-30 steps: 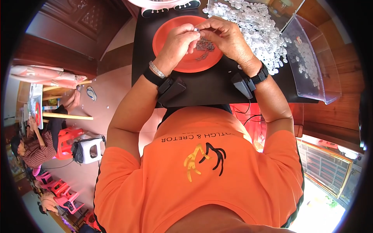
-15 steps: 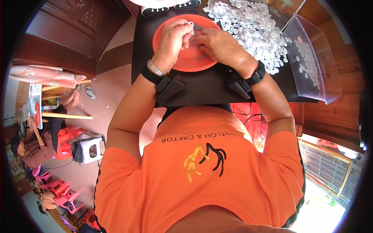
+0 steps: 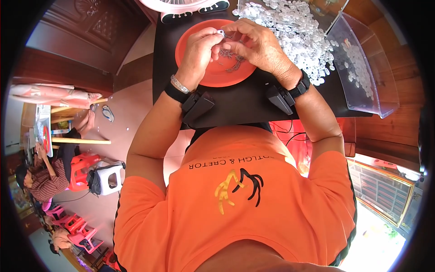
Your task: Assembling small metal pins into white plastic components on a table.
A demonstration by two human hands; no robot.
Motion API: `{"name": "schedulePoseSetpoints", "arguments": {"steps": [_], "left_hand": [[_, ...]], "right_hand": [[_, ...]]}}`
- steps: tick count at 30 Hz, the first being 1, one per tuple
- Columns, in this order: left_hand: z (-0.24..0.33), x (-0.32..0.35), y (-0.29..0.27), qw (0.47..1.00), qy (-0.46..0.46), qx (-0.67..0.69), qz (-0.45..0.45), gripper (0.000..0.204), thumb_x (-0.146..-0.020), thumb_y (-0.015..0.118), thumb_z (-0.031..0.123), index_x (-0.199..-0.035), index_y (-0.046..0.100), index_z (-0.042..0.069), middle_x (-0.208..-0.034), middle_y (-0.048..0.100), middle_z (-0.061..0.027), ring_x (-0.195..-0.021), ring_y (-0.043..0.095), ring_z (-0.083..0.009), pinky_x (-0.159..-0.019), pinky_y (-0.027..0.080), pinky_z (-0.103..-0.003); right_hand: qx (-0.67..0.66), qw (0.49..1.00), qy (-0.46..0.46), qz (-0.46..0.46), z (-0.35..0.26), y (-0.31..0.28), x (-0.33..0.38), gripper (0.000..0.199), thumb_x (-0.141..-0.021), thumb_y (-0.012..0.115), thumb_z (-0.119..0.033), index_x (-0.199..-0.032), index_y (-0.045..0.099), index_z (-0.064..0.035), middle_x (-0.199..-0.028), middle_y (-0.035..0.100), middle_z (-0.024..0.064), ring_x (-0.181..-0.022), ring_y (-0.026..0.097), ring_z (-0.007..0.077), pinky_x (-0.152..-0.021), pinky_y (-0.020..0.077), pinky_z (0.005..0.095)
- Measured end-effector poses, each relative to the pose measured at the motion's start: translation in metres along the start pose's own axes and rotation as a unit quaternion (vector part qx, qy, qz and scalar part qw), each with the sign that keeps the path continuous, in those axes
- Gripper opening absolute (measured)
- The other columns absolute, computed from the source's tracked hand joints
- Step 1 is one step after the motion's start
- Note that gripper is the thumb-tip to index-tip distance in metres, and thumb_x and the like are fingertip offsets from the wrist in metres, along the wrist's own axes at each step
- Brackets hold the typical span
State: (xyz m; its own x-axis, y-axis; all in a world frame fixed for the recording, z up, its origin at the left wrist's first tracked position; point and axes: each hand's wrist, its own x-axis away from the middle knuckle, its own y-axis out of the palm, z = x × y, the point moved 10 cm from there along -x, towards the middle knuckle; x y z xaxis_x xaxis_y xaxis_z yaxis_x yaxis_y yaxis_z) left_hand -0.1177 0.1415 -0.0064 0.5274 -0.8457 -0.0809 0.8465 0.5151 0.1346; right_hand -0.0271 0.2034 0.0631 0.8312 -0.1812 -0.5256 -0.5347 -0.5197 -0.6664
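So, your orange plate (image 3: 215, 75) on the black bench (image 3: 244, 102) holds a few small dark metal bits (image 3: 233, 61). The clear plastic bin (image 3: 367, 68) to the right has white round pieces scattered inside, with a big heap (image 3: 297, 31) more beside it. Your left hand (image 3: 197, 52) fingers are pinching a tiny white ring-shaped piece (image 3: 220, 32) above the plate; your right hand (image 3: 256, 45) fingers curl in, touching it.

You get bright, even daylight, blown out white at the lower right; fisheye bending curves your edges inside a black rim, centre sharp.
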Motion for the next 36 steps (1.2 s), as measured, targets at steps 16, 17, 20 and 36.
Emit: {"name": "schedulePoseSetpoints", "arguments": {"steps": [16,17,20,36], "left_hand": [[-0.003,-0.005,-0.011,1.0,-0.017,-0.005,0.01,0.021,-0.086,0.051,0.02,-0.078,0.059,0.003,-0.061,0.052,0.0002,-0.055,0.048,-0.0086,-0.053,0.035,-0.021],[0.001,-0.005,-0.017,0.999,-0.009,-0.01,0.035,0.021,-0.086,0.051,0.02,-0.078,0.059,0.002,-0.062,0.052,-0.0001,-0.055,0.048,-0.0088,-0.052,0.035,-0.021],[0.007,-0.005,-0.026,0.998,0.028,0.018,0.061,0.021,-0.087,0.051,0.02,-0.078,0.059,0.003,-0.063,0.052,0.0001,-0.055,0.049,-0.009,-0.052,0.035,-0.021],[0.014,-0.007,-0.034,0.992,0.056,0.058,0.1,0.018,-0.087,0.054,0.016,-0.08,0.061,0.001,-0.068,0.052,0.0008,-0.062,0.046,-0.0073,-0.059,0.038,-0.021]], "right_hand": [[-0.031,1.0,-0.007,0.0,0.007,0.009,0.004,0.018,-0.078,0.069,-0.015,-0.094,0.066,-0.0083,-0.087,0.064,0.0072,-0.076,0.064,0.0255,-0.065,0.052,0.0321],[-0.043,0.999,-0.009,-0.015,0.008,0.014,0.005,0.017,-0.078,0.069,-0.015,-0.093,0.066,-0.0089,-0.087,0.063,0.0072,-0.076,0.063,0.0253,-0.065,0.0516,0.0324],[0.009,0.996,-0.062,-0.068,-0.005,0.026,0.006,0.014,-0.077,0.067,-0.015,-0.09,0.067,-0.0095,-0.085,0.062,0.0066,-0.077,0.062,0.0256,-0.066,0.0507,0.034],[0.144,0.929,-0.19,-0.282,-0.038,0.093,0.018,0.003,-0.074,0.061,-0.007,-0.077,0.06,-0.0062,-0.082,0.055,0.0054,-0.081,0.059,0.0253,-0.063,0.0474,0.0366]]}}
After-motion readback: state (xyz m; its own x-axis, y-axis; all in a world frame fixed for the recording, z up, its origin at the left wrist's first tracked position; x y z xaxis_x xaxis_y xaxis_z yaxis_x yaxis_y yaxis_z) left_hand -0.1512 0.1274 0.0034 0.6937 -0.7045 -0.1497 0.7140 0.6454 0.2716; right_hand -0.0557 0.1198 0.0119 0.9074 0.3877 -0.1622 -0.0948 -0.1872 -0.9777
